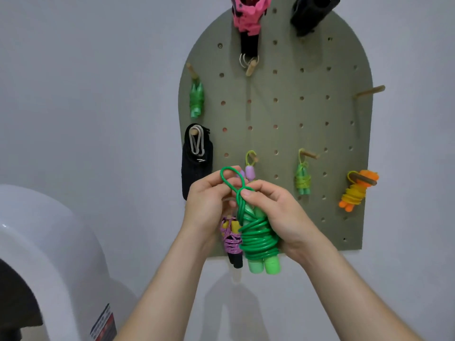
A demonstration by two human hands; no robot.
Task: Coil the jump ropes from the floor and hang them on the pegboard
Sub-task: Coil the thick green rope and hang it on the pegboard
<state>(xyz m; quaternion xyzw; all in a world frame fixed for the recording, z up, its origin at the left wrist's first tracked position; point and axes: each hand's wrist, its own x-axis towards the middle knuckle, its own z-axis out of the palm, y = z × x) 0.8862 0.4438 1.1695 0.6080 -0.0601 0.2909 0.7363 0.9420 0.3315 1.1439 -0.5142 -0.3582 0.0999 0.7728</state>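
Jump rope (pixel 258 239), green, is the lot in hand; the entries below run by size.

1. Pegboard (pixel 283 119): olive, arched top, on a pale wall, with wooden pegs set in it.
2. White rounded housing (pixel 49 242): well off the pegboard's lower left.
3. My left hand (pixel 206 200) and right hand (pixel 278 212): close together in front of the pegboard's lower edge, both on the jump rope. My right fingers curl round the wound coil, thumb pressed on its neck. My left fingertips pinch the free loop (pixel 229 173) that stands above the coil.
4. Jump rope, detail: cord wound round two light green handles, whose ends point down past the pegboard's bottom edge.
5. Black wrap (pixel 197 163): on a peg at the pegboard's left edge.
6. Pink item (pixel 246 16): at the pegboard's top, cut off by the frame.
7. Purple rope bundle (pixel 231 237): at the pegboard's bottom edge, partly behind my left hand.
8. Orange rope bundle (pixel 354 190): on a peg at the pegboard's right edge.
9. Lime rope bundle (pixel 303 178): on a peg in the pegboard's lower middle.
10. Small green bundle (pixel 196 99): under a peg at the pegboard's upper left.
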